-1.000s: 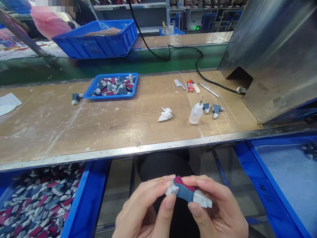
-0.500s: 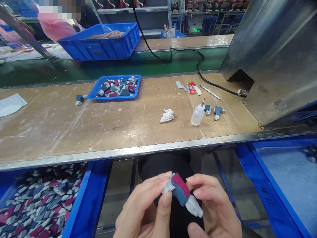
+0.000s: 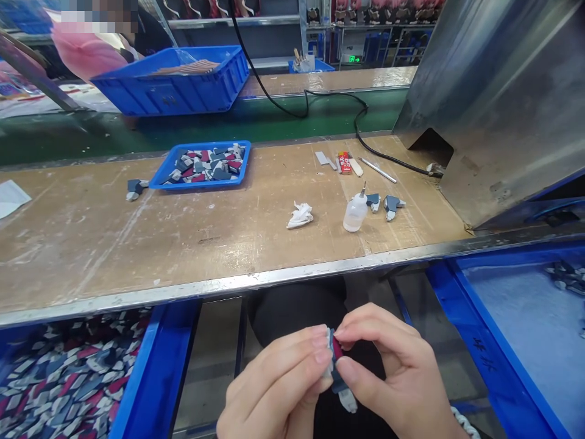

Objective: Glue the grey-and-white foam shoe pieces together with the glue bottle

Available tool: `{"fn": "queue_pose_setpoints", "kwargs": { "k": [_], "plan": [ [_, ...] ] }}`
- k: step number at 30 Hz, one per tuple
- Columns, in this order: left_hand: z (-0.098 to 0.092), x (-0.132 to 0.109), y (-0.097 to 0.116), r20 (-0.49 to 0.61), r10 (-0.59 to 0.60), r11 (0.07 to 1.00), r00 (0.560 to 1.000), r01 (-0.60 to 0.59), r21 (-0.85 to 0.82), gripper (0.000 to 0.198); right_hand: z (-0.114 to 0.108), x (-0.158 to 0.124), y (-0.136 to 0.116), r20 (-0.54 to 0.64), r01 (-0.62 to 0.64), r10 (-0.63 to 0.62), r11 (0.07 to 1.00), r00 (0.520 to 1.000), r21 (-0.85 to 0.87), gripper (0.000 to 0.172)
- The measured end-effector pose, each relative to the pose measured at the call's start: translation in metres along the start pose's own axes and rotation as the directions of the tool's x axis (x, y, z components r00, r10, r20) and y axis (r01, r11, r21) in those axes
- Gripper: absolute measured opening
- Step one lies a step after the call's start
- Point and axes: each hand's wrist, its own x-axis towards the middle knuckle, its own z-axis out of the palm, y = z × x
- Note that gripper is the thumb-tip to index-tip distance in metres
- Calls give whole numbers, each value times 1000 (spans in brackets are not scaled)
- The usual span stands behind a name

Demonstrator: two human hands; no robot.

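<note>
Low in front of my lap, my left hand (image 3: 278, 384) and my right hand (image 3: 395, 369) both grip one small moulded part (image 3: 337, 381) in blue-grey, magenta and white. The left fingers press along its pale side. On the other side, my right thumb and fingertips pinch it near the magenta face. Its white end pokes out below, while the fingers hide much of the rest. Beyond my hands, on the bench, are a translucent squeeze bottle (image 3: 355, 213) with a thin metal tip and a crumpled white tissue (image 3: 300, 216).
A blue tray (image 3: 201, 184) of similar parts lies on the bench (image 3: 228, 238). Blue bins stand at lower left (image 3: 158, 366) and lower right (image 3: 489, 366). A metal housing (image 3: 498, 122) rises at right, beside a black cable (image 3: 393, 157). A person in pink (image 3: 86, 46) is behind a blue crate (image 3: 173, 91).
My right hand has closed in on the part, pinching its magenta side. The part has turned more upright, its magenta face now mostly covered. The view has shifted slightly to the right.
</note>
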Motion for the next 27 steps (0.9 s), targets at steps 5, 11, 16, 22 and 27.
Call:
{"fn": "queue_pose_setpoints", "kwargs": {
  "k": [5, 11, 16, 22, 27],
  "plan": [
    [-2, -1, -2, 41, 11, 999, 999, -12, 33, 25, -3, 4, -2, 5, 91, -91, 994, 996, -66, 11],
    [-1, 2, -1, 76, 17, 998, 997, -21, 52, 22, -4, 2, -4, 68, 157, -149, 979, 987, -132, 12],
    [4, 0, 6, -24, -205, 979, 979, 204, -8, 20, -4, -2, 3, 74, -40, 42, 999, 996, -29, 15],
    [7, -4, 9, -105, -331, 943, 938, 333, 4, 22, 2, -15, 8, -40, 166, -171, 981, 985, -103, 55],
    [-1, -3, 16, 36, -355, 932, 934, 357, -66, 14, 4, -20, 4, -48, 264, -291, 918, 956, -296, 23]
  ]
}}
